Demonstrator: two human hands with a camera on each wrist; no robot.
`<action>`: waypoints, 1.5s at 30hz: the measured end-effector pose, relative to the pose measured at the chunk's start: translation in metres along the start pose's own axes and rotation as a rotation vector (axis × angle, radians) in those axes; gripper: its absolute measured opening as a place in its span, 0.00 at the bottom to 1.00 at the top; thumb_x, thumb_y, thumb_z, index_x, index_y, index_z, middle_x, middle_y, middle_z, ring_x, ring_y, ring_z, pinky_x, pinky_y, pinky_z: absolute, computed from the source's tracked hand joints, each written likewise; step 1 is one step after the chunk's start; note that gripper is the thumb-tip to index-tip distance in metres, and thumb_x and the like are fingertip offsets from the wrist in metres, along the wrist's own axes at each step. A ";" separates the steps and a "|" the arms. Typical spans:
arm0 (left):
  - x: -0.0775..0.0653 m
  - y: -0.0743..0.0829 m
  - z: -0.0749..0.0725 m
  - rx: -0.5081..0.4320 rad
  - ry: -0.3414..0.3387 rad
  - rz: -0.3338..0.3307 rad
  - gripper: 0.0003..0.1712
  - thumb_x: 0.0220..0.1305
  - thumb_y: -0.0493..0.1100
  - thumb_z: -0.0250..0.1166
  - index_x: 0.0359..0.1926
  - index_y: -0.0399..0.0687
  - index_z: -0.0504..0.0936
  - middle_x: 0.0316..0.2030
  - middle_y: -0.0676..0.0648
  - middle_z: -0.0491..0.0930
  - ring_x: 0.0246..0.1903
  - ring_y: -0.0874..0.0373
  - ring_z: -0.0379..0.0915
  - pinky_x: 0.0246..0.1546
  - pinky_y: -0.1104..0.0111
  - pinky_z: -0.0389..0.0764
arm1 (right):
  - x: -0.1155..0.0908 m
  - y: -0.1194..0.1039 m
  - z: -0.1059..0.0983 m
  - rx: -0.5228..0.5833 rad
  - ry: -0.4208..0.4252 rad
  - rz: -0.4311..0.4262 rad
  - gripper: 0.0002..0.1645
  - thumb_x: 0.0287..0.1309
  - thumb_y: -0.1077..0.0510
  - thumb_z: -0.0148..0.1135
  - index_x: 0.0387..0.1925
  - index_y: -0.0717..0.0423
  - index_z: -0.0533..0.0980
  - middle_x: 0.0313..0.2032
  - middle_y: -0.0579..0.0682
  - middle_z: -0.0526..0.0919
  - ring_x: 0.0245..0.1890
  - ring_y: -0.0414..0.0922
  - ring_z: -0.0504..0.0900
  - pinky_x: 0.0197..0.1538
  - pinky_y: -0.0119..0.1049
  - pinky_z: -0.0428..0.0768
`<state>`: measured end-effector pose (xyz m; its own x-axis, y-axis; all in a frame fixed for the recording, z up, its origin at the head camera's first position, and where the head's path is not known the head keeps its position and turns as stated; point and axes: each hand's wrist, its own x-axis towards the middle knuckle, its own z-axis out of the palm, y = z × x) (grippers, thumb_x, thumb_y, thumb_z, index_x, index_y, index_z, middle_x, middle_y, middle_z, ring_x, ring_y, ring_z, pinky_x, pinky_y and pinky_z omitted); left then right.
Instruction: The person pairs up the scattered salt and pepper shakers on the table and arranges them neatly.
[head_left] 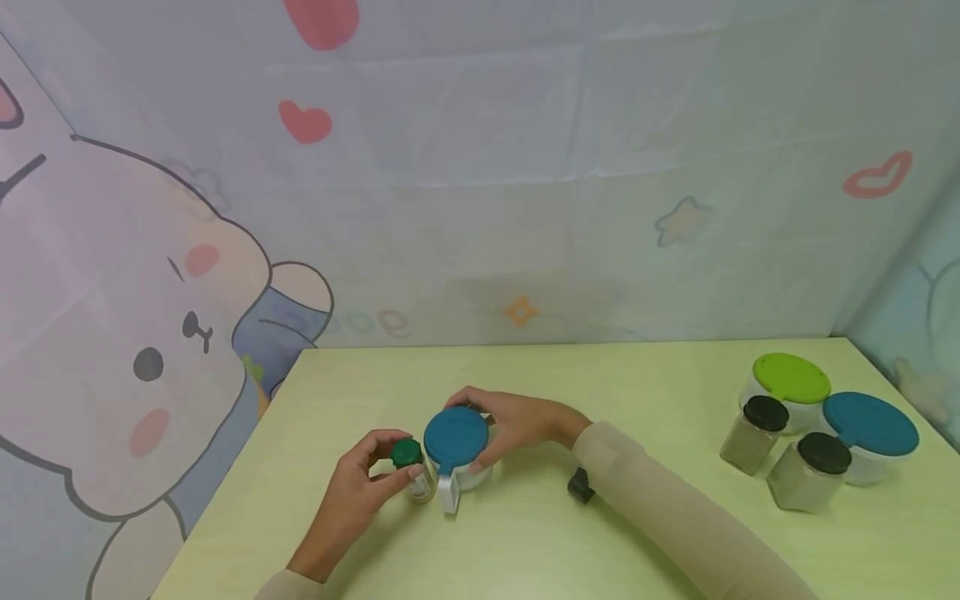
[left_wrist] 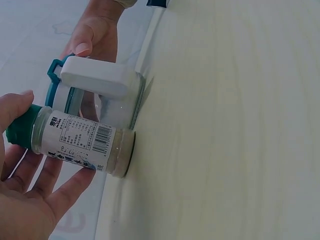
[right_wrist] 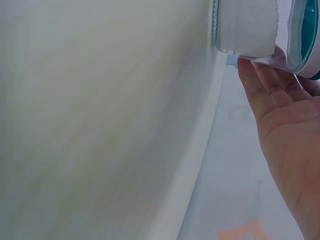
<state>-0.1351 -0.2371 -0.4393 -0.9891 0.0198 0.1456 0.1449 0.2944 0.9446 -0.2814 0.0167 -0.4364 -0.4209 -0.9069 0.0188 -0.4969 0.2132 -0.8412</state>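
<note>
Between the thumb and fingers of my left hand (head_left: 358, 483) is a small spice jar (head_left: 420, 487) with a green cap. Its printed white label (left_wrist: 75, 137), with a barcode, shows in the left wrist view. Right beside it on the table stands a clear jar with a blue lid (head_left: 456, 437) and a white handle (left_wrist: 95, 76) that points toward me. My right hand (head_left: 517, 423) grips this jar from the right and far side, thumb at the near side. White contents (right_wrist: 250, 27) show through its wall in the right wrist view.
At the table's right stand a green-lidded container (head_left: 791, 379), another blue-lidded container (head_left: 870, 423), and two black-lidded jars, one farther back (head_left: 752, 437), one nearer (head_left: 808, 479). A small black object (head_left: 580, 485) shows beside my right sleeve. Behind the table (head_left: 517, 550) hangs a printed cloth (head_left: 480, 208).
</note>
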 end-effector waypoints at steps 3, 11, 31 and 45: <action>0.000 0.000 0.000 0.000 -0.004 0.004 0.28 0.59 0.43 0.77 0.57 0.41 0.78 0.52 0.46 0.80 0.51 0.57 0.77 0.45 0.69 0.87 | 0.001 0.000 0.000 -0.001 0.002 -0.001 0.48 0.50 0.46 0.80 0.68 0.35 0.62 0.63 0.35 0.72 0.65 0.37 0.69 0.70 0.40 0.71; 0.000 0.000 0.000 0.001 -0.011 0.022 0.26 0.59 0.43 0.76 0.56 0.42 0.79 0.52 0.46 0.80 0.51 0.57 0.78 0.45 0.68 0.87 | 0.004 0.001 -0.001 -0.010 0.001 -0.021 0.48 0.50 0.47 0.80 0.68 0.36 0.63 0.62 0.35 0.73 0.64 0.36 0.70 0.69 0.37 0.72; -0.001 -0.003 -0.001 0.025 -0.010 0.049 0.25 0.59 0.43 0.77 0.55 0.44 0.80 0.50 0.46 0.81 0.50 0.57 0.79 0.43 0.68 0.87 | 0.004 -0.005 -0.001 -0.016 0.008 -0.004 0.47 0.51 0.46 0.79 0.68 0.34 0.63 0.63 0.35 0.73 0.65 0.36 0.69 0.69 0.40 0.73; -0.004 0.000 0.004 0.004 -0.018 0.022 0.22 0.59 0.43 0.77 0.54 0.50 0.81 0.52 0.47 0.80 0.52 0.55 0.77 0.45 0.67 0.87 | 0.006 -0.002 -0.001 -0.007 0.003 -0.017 0.47 0.52 0.47 0.79 0.68 0.35 0.63 0.63 0.35 0.72 0.65 0.36 0.69 0.68 0.37 0.73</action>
<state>-0.1316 -0.2337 -0.4406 -0.9861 0.0438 0.1605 0.1663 0.2974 0.9402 -0.2834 0.0108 -0.4338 -0.4150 -0.9091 0.0346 -0.5091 0.2005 -0.8370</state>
